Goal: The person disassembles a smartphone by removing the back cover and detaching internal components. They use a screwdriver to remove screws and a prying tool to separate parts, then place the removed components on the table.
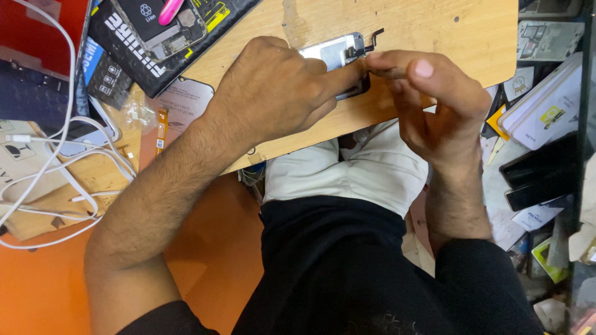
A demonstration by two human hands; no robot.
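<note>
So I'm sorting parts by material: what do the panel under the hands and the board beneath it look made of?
The phone screen panel, pressed by the left hand and pinched by the right hand, looks like silvery metal backing: it glints, with a thin black flex strip. The board seems unfinished wood or plywood: pale, matte, grainy, stained.
</note>
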